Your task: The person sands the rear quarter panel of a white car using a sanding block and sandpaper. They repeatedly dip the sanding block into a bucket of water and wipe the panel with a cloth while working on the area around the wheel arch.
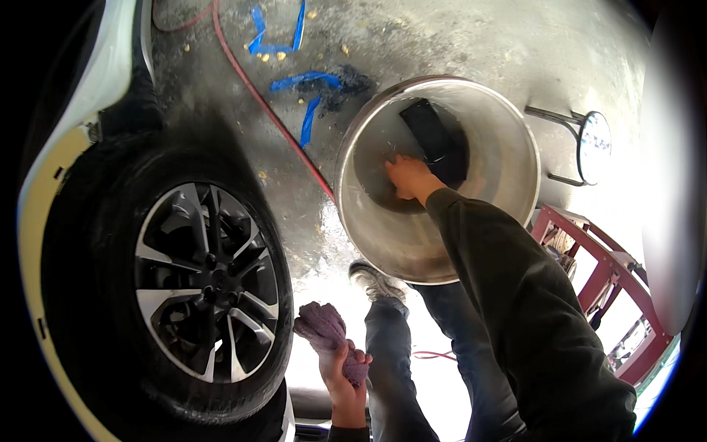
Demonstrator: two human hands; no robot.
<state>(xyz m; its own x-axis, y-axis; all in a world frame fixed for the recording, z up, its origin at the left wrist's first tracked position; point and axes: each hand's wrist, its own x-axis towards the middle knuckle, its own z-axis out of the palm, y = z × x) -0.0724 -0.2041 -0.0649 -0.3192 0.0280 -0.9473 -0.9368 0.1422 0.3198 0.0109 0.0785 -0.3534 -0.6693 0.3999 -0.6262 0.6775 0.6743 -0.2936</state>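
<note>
A bunched purple cloth [321, 325] is gripped in my left hand [343, 377], low in the view beside the car wheel [213, 283]. Its ends stick out above and below my closed fingers. My right hand [409, 177] reaches down into a large round metal drum [508, 184]. The fingers there are curled, and whatever they hold, if anything, is hidden. Just beyond that hand, a dark rectangular object [427, 129] lies inside the drum, leaning toward its far wall.
A red hose [269, 110] runs over the concrete floor to the drum's left side. Strips of blue tape [305, 79] lie beyond. To the right are a round-topped stool [593, 149] and a red metal frame [600, 269]. My shoe [377, 282] is close to the drum.
</note>
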